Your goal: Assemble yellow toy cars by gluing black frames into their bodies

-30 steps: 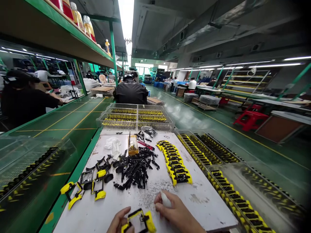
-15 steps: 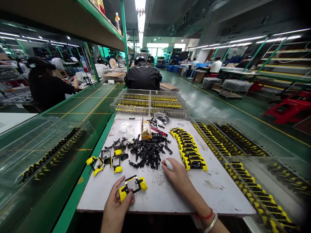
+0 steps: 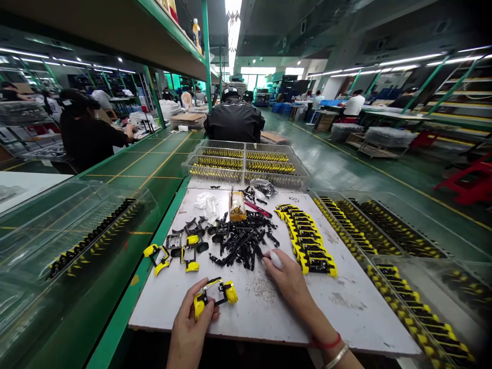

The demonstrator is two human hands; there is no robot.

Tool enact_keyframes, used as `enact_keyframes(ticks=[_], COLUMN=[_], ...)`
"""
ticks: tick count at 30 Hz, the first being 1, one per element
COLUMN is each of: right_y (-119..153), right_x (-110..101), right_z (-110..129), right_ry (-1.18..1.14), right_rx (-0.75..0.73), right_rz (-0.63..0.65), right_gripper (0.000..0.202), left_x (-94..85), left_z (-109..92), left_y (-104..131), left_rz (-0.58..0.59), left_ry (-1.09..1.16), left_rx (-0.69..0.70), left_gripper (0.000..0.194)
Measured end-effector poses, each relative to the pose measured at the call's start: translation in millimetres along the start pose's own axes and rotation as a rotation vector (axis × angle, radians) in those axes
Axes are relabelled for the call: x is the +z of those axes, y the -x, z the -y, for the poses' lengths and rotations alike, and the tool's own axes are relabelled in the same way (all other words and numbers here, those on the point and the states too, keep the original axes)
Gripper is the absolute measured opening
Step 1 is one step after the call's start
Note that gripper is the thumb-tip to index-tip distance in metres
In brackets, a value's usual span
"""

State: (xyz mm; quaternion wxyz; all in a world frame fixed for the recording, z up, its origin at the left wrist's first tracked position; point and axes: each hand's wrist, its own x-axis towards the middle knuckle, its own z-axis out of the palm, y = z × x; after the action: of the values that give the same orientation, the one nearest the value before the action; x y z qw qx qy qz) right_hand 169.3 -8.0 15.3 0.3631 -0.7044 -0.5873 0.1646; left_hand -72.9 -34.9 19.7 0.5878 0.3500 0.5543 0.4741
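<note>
Near the front edge of the white board, my left hand (image 3: 194, 320) is closed on a yellow-and-black plastic frame (image 3: 220, 293), held tilted above the surface. Closed fingers of my right hand (image 3: 289, 281) grip a small white rounded bulb (image 3: 275, 260); its lower part is hidden by the hand. Just beyond lies a heap of thin black plastic parts (image 3: 246, 236). Left of the heap are loose yellow-and-black frames (image 3: 191, 265) and black curved pieces. A row of yellow-and-black frames (image 3: 311, 238) lies to the right of my right hand.
A small yellow-sided box (image 3: 237, 212) stands behind the heap, beside a red tool (image 3: 258, 208) and crumpled white tissue (image 3: 206, 204). Clear trays with yellow-and-black parts flank the board (image 3: 246, 320) and one (image 3: 246, 177) stands behind it. Co-workers sit ahead and at left.
My camera view has turned slightly left, so everything sits a little farther right. Both hands keep their holds on the frame and the white bulb, with hardly any movement over the board.
</note>
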Motion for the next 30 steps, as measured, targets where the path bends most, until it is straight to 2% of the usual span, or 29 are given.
enact_keyframes(ticks=[5,7,12,17,20,24,30], right_y=[4,8,28,47,52,52,53], right_x=[-22,-29,-34,-30,-31,-34,-39], right_z=[-5,-7,-2,14,19,18,27], right_ry=[-0.255,-0.372,-0.547,-0.552,-0.525,-0.457,-0.319], right_rx=[0.252,0.287,0.246,0.082,0.016,-0.089,-0.332], right_rz=[-0.031,-0.03,0.081,0.243,0.325,0.318,0.234], right_gripper=[0.024,0.026,0.026,0.021,0.02,0.015,0.007], left_x=[3.8,7.7,24.0,43.5,48.3,45.5,40.2], left_z=[2,2,-6,-15,-16,-14,-5], left_y=[-4,-4,-2,1,3,7,14], left_rz=[0.03,0.095,0.316,0.452,0.437,0.401,0.253], left_ry=[0.003,-0.036,-0.134,-0.117,-0.096,-0.142,-0.295], left_rx=[0.012,-0.008,-0.007,-0.029,0.005,0.063,0.417], left_gripper=[0.051,0.046,0.038,0.036,0.031,0.026,0.015])
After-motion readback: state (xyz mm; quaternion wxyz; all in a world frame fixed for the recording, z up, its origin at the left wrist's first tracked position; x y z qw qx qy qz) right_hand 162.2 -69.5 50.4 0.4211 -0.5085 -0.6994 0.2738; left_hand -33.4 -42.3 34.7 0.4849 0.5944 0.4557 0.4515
